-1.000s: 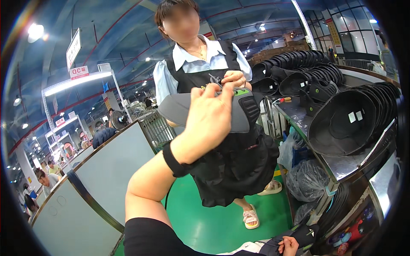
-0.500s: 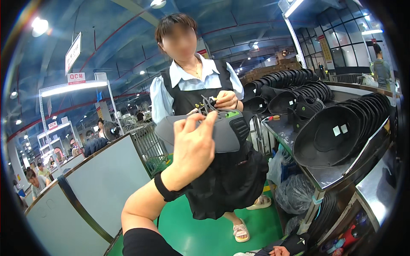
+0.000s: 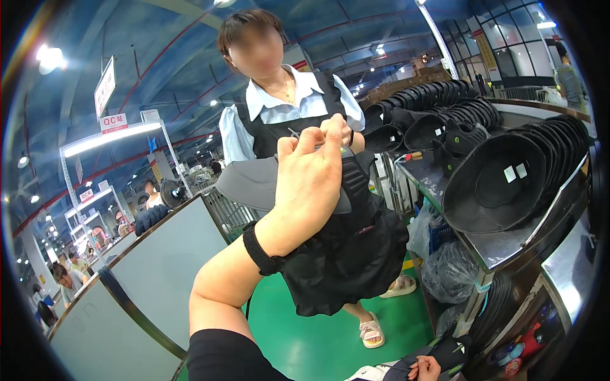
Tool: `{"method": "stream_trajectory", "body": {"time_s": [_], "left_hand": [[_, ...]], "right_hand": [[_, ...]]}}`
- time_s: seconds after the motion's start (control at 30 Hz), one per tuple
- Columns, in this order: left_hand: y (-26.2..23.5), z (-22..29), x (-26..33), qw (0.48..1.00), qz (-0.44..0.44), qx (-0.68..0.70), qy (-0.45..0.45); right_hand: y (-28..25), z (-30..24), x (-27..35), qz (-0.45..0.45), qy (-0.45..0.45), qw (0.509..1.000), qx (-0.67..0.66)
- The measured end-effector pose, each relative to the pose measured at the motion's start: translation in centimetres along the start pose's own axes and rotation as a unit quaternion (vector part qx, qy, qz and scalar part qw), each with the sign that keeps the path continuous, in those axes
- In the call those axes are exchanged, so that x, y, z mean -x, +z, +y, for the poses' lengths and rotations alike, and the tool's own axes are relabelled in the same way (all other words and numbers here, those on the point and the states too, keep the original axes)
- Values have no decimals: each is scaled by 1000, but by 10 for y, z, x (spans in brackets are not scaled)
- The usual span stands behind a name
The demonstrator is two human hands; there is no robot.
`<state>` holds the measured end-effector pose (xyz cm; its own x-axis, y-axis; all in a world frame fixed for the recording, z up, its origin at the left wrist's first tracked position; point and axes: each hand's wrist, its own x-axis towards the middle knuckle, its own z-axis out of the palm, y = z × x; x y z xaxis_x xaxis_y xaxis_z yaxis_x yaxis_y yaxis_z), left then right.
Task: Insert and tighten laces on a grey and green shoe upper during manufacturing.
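Observation:
A grey and black padded piece [image 3: 248,182] with a smooth grey flap and black ribbed padding [image 3: 357,181] is held up in front of a co-worker. My left hand [image 3: 309,174] reaches across its front, fingers bent and closed at the thin grey cord [image 3: 293,133] on top. The co-worker's hand [image 3: 341,130] is right behind my fingertips, partly covered by them. Low at the bottom edge, my right hand [image 3: 424,368] has its fingers curled against a dark grey and black piece [image 3: 448,352]; what its fingers grip is hidden.
To the right, a metal-topped table [image 3: 492,251] carries rows of nested black bowl-shaped pieces [image 3: 495,184]. Clear plastic bags [image 3: 450,270] hang under it. A pale partition [image 3: 168,254] runs along the left. The co-worker [image 3: 286,127] stands close ahead on the green floor [image 3: 305,346].
My left hand has moved up and right over the padded piece, hiding its green tag more, and reached the co-worker's hand. My right hand has come slightly further into view.

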<state>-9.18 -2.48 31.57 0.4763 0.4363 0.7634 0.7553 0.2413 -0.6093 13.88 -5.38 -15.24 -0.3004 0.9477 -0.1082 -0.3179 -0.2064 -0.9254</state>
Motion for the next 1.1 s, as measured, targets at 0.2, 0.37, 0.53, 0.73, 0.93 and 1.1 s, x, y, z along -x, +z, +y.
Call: {"method": "stream_trajectory", "body": {"time_s": [0.2, 0.37, 0.53, 0.73, 0.93, 1.1], "left_hand": [[-40, 34, 27, 996, 61, 44, 51], [11, 155, 142, 787, -133, 597, 76], [26, 264, 261, 331, -438, 835, -44], [21, 311, 268, 336, -456, 821, 72], [29, 309, 276, 346, -419, 839, 23], [37, 305, 285, 380, -412, 822, -100]], "right_hand": [[-3, 7, 2, 9, -19, 1000, -10], [-4, 30, 6, 15, -15, 1000, -19], [6, 0, 41, -2, -35, 999, -3], [-7, 7, 55, 126, -114, 982, 81], [-11, -10, 59, 107, -81, 989, 65], [-15, -25, 60, 132, -92, 986, -35]]}}
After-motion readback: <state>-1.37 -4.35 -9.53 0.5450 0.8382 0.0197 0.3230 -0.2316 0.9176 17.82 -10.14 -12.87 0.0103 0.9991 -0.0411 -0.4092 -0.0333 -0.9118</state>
